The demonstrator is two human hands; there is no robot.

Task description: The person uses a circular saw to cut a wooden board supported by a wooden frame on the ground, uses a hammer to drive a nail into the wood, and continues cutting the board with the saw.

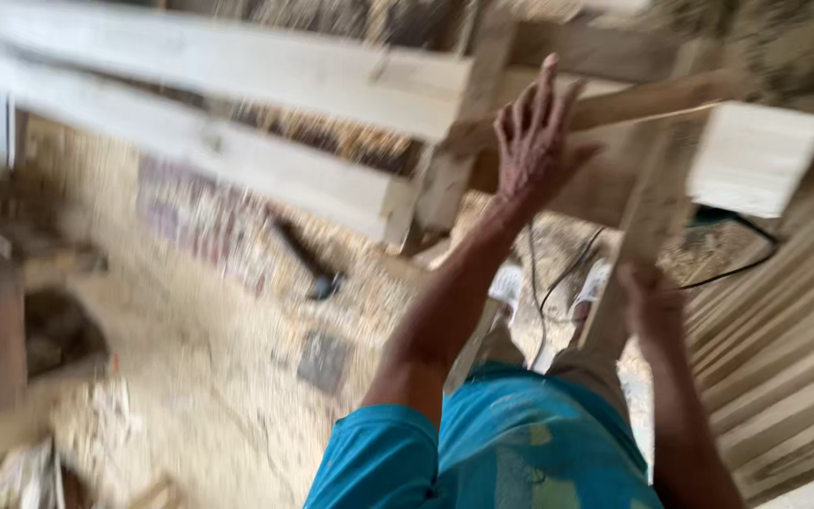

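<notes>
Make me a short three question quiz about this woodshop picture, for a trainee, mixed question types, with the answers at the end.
1. True or false: the left hand is raised with its fingers spread near the wooden frame.
2. Multiple choice: what covers the floor? A) water B) sawdust C) carpet
3. Fill in: the right hand grips a light ____ slat of the frame.

Key: 1 true; 2 B; 3 wooden. The picture is blurred, so whether the left hand actually touches the wood cannot be told. Two long planks lie across the upper left, stacked boards stand at the right, and a black cable hangs down by the white shoes.
</notes>
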